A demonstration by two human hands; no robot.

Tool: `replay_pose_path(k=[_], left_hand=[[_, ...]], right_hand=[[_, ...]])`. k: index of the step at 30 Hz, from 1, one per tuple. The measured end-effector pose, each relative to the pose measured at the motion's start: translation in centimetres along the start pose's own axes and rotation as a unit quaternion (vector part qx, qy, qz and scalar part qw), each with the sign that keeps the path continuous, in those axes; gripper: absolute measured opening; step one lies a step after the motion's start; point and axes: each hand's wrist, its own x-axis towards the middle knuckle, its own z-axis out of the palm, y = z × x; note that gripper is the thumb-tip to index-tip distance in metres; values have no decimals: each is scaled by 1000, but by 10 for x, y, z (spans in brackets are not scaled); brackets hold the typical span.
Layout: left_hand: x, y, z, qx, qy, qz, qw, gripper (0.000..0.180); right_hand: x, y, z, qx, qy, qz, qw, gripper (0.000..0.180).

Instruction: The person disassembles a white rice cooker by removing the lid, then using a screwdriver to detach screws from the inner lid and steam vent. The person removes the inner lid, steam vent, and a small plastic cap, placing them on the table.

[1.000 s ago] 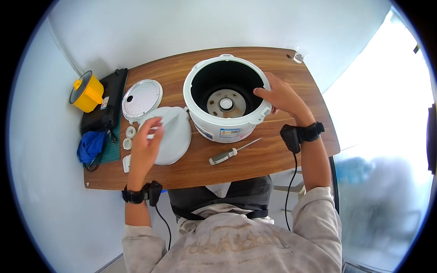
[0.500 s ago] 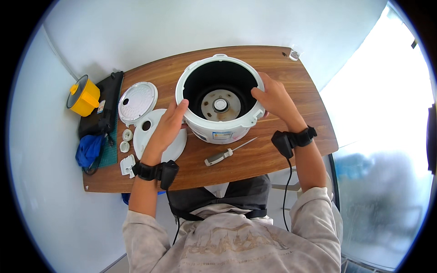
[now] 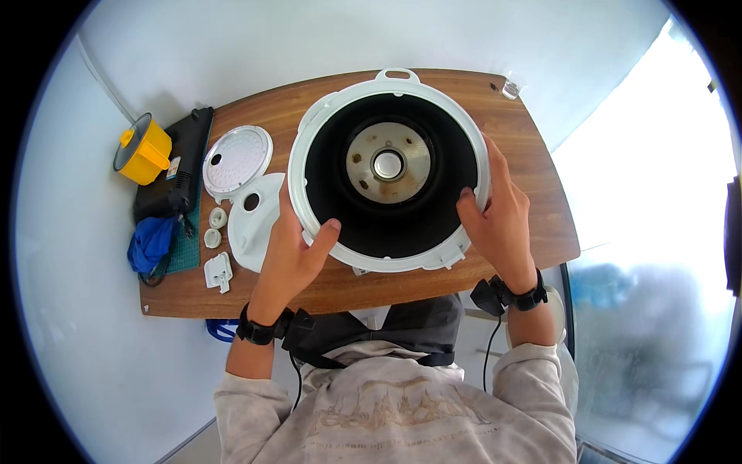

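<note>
Both my hands hold a white rice cooker body off the table, its mouth turned up toward me. My left hand grips the rim at the near left, thumb on the edge and fingers out of sight behind the wall. On the right side, my right hand clasps the rim with its thumb hooked inside. The inside is black. At its bottom sits a stained metal heating plate with a round button in the centre. The cooker's outer side is mostly hidden.
Left of the cooker lie a round perforated lid plate, a white cover with a hole, two small white caps and a white bracket. Further left are a black case, a yellow pot and blue cloth. A glass stands far right.
Both hands have raised the cooker toward me and tilted its mouth, so the heating plate shows more fully. The screwdriver that lay in front of it is now covered.
</note>
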Motion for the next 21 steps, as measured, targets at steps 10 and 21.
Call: replay_pose_path(k=[10,21], left_hand=[[-10,4,3,-24,24,11,999,67],[-4,-3,0,-15,12,-44,999,67]], right_hand=[[-8,1,4,16,-5,10,1000,69],[-7,1,10,1,10,-3,1000,71]])
